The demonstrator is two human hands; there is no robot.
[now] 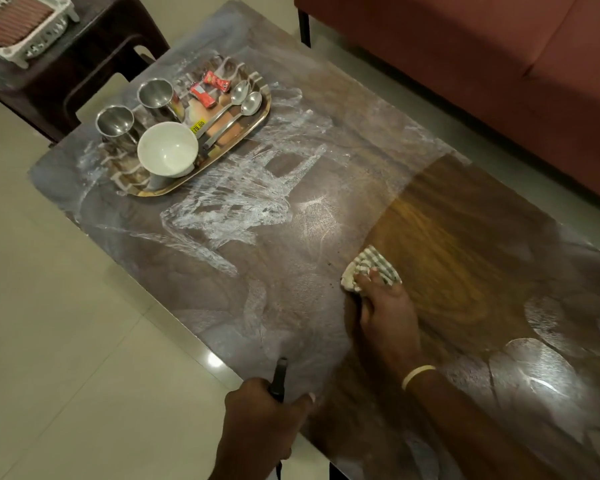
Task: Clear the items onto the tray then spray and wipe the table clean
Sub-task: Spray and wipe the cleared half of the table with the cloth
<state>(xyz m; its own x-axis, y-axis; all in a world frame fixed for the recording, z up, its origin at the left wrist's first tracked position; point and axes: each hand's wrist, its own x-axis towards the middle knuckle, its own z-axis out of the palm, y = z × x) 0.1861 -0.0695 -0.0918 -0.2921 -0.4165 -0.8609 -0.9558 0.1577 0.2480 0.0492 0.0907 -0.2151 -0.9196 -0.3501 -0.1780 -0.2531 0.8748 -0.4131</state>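
- Fingers [368, 277] of the right hand [387, 317] are pressing down on a striped cloth [369, 266] at centre right of the frame; they are lying fairly straight over its near part, with the cloth bunched under and ahead of the fingertips, flat on the table [291, 271].
- Whether the thumb is tucking round the cloth is not something I can tell.
- At the bottom centre, the left hand [260, 420] is curling round a dark handle [279, 377], most likely the spray bottle's trigger; the bottle itself is hiding below the hand, at the table's near edge.
- Clearing is looking finished: the tray [257, 124] in the upper left of the frame is carrying two steel cups [155, 95], a white bowl [168, 148], two spoons [245, 98] and two red wrappers [208, 86], and nothing loose is showing on the tabletop.
- Spraying is looking done too: whitish foamy streaks are covering the left and middle of the table, with rounded patches at the lower right.
- Wiping is only partly done, in my judgement: a warm brown band just right of the cloth is looking clean, while the smears toward the tray and along the near edge are waiting.
- Streaks are running right up to the tray's rim, so the surface around and under it is probably needing attention later.
- In the upper right of the frame a red sofa [499, 46] is standing beside the table, and in the upper left a white basket [25, 26] is resting on a dark stool [84, 64].
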